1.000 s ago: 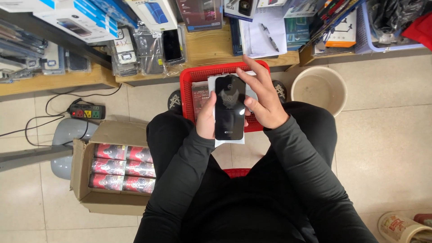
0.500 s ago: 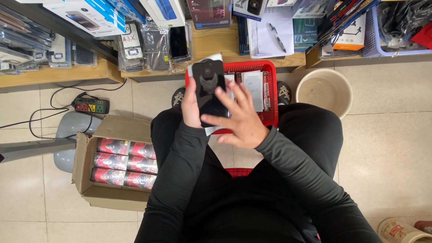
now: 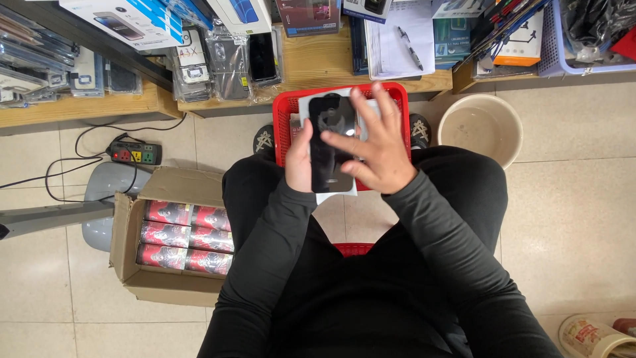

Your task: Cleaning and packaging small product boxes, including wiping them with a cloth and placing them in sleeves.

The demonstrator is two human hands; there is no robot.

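I sit with black sleeves over my knees. My left hand (image 3: pixel 300 161) grips a black phone (image 3: pixel 329 147) by its left edge, screen up, with a white sheet behind it. My right hand (image 3: pixel 373 144) lies flat over the phone's right side, fingers spread across the glossy screen. Both hands hover above a red plastic basket (image 3: pixel 283 116) that stands on the floor between my feet.
A cardboard box (image 3: pixel 132 265) of red packets stands at my left. A beige bucket (image 3: pixel 481 126) sits at the right. A power strip (image 3: pixel 134 153) with cables lies on the floor. Low wooden shelves (image 3: pixel 311 63) ahead hold packaged phone cases and boxes.
The phone and both hands have come back from the left to the middle over the basket. My right hand has slid across the screen, fingers now spread over its right side.
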